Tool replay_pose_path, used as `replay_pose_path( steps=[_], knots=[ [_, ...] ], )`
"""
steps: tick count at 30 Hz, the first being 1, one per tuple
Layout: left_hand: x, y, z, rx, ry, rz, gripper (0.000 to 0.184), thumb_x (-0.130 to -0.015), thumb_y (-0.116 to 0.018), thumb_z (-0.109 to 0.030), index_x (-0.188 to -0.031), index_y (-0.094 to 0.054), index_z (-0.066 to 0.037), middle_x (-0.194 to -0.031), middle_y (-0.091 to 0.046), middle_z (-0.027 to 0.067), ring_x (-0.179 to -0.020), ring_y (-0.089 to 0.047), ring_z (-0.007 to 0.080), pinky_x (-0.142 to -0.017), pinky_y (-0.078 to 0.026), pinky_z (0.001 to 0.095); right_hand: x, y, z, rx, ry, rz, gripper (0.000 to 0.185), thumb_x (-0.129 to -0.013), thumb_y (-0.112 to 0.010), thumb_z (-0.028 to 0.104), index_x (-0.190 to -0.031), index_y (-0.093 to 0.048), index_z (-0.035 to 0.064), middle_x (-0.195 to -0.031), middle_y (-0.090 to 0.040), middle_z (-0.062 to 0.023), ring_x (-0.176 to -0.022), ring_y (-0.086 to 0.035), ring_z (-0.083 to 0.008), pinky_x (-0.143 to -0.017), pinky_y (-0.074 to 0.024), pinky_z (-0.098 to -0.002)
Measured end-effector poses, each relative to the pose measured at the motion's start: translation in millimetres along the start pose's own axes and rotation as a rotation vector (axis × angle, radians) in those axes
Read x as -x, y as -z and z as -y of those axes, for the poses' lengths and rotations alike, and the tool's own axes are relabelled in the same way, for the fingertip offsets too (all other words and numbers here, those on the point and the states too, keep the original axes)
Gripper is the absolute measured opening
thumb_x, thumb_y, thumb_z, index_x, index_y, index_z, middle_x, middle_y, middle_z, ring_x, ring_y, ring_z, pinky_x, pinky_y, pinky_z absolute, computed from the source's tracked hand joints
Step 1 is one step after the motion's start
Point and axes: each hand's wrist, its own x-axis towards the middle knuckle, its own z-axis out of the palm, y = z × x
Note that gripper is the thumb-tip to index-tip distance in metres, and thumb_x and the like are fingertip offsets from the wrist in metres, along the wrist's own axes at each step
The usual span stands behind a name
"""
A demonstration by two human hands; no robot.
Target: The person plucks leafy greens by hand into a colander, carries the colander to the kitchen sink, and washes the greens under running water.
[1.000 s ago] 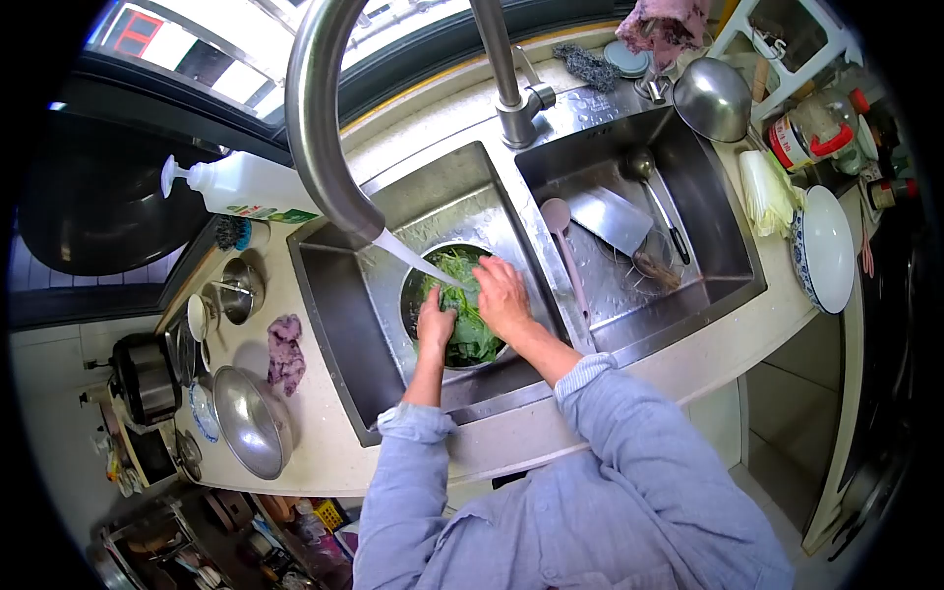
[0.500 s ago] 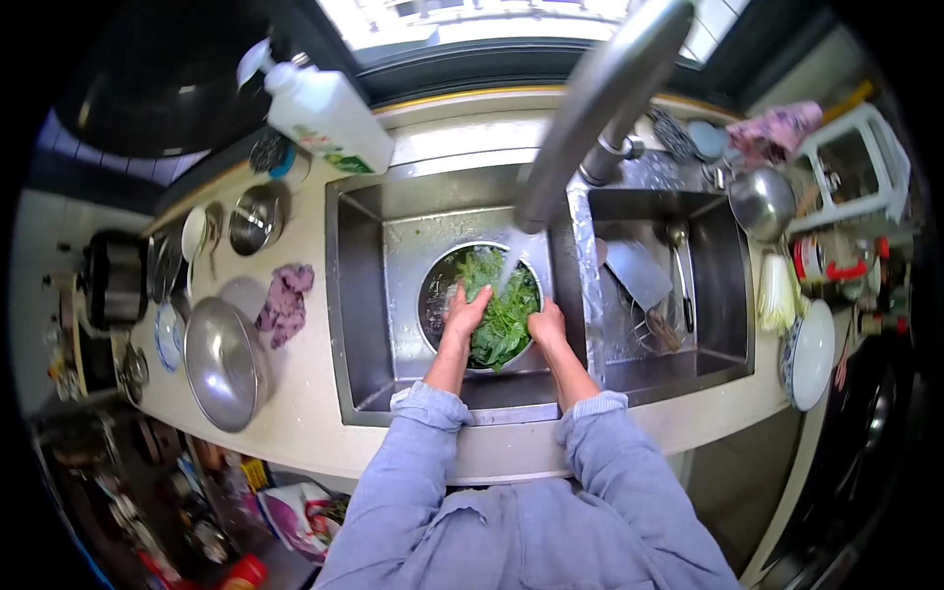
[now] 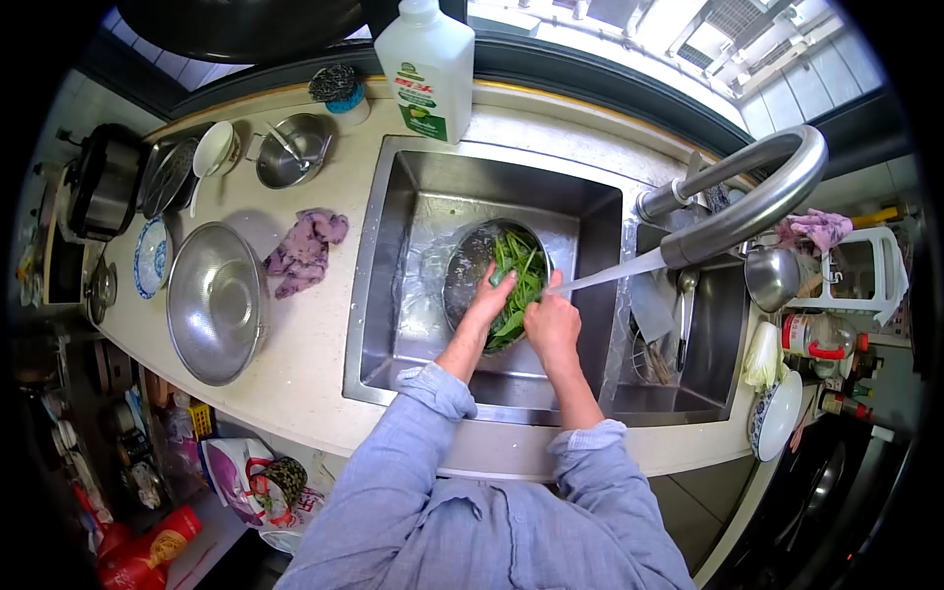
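Observation:
Long-stemmed leafy greens (image 3: 521,258) lie in a round metal bowl (image 3: 455,300) holding water, in the left sink basin (image 3: 408,339). My left hand (image 3: 489,297) grips the greens from the left, its thumb over the leaves and its other fingers mostly hidden. My right hand (image 3: 553,323) is closed at the bowl's right edge, around the greens' right side. From the curved faucet (image 3: 733,231), a stream of water (image 3: 615,273) runs leftward onto the right hand and the greens.
A metal colander (image 3: 211,305), a purple cloth (image 3: 307,251) and a small metal pot (image 3: 285,147) stand left of the sink. Behind it is a white detergent bottle (image 3: 428,74). The right basin holds a cleaver (image 3: 652,310) and a ladle (image 3: 685,295).
The view has turned, so the faucet now appears farther right. Both hands stay at the bowl; the right has closed around the greens, whose stems now show more.

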Motion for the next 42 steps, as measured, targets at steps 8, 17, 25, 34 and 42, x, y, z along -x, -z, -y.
replay_pose_path(
  steps=[8, 17, 25, 34, 42],
  knots=[
    [4.1, 10.7, -3.9, 0.375, 0.035, -0.041, 0.053, -0.088, -0.050, -0.029, -0.130, -0.034, -0.002, -0.113, -0.053, 0.0131, -0.098, -0.052, 0.0193, -0.083, -0.042, 0.0295, 9.4, -10.3, 27.8, 0.228, 0.257, -0.138, 0.070, -0.069, -0.056, 0.010, -0.130, -0.026, -0.0064, -0.081, -0.057, -0.0263, -0.058, -0.060, -0.0328, -0.053, -0.0492, -0.0413],
    [14.3, 43.5, -11.0, 0.658, 0.230, -0.003, 0.044, -0.091, -0.042, -0.035, -0.118, -0.044, 0.000, -0.102, -0.056, 0.0112, -0.089, -0.054, 0.0205, -0.077, -0.045, 0.0321, 20.5, -32.9, 66.3, 0.560, 0.415, -0.172, 0.073, -0.073, -0.056, 0.022, -0.132, -0.023, -0.0071, -0.096, -0.049, -0.0432, -0.062, -0.063, -0.0311, -0.047, -0.0506, -0.0327],
    [11.0, 61.5, -13.9, 0.426, 0.217, -0.005, 0.038, -0.092, -0.038, -0.028, -0.118, -0.043, -0.001, -0.104, -0.056, 0.0122, -0.093, -0.054, 0.0216, -0.078, -0.045, 0.0338, 28.6, -39.7, 72.5, 0.551, 0.410, -0.286, 0.060, -0.076, -0.049, 0.017, -0.132, -0.032, 0.0035, -0.096, -0.053, -0.0365, -0.056, -0.060, -0.0291, -0.044, -0.0475, -0.0357],
    [-17.3, 40.2, 17.6, -0.027, 0.062, 0.088, 0.065, -0.074, -0.060, -0.015, -0.132, -0.032, -0.003, -0.109, -0.057, 0.0149, -0.099, -0.053, 0.0199, -0.086, -0.040, 0.0278, -4.1, -75.1, -102.5, -0.268, -0.377, 0.087, 0.049, -0.072, -0.046, 0.008, -0.119, -0.038, -0.0041, -0.098, -0.057, -0.0288, -0.097, -0.054, -0.0404, -0.086, -0.0416, -0.0437],
    [54.9, -30.9, -27.9, -1.098, 0.032, 0.006, 0.107, -0.056, -0.076, -0.044, -0.138, -0.009, -0.028, -0.142, -0.005, 0.0224, -0.127, -0.009, 0.0477, -0.092, -0.027, 0.0639, -1.7, -66.3, -82.0, -0.290, -0.482, 0.070, 0.037, -0.073, -0.049, 0.009, -0.107, -0.039, -0.0044, -0.096, -0.057, -0.0296, -0.093, -0.055, -0.0424, -0.083, -0.0428, -0.0454]
  ],
)
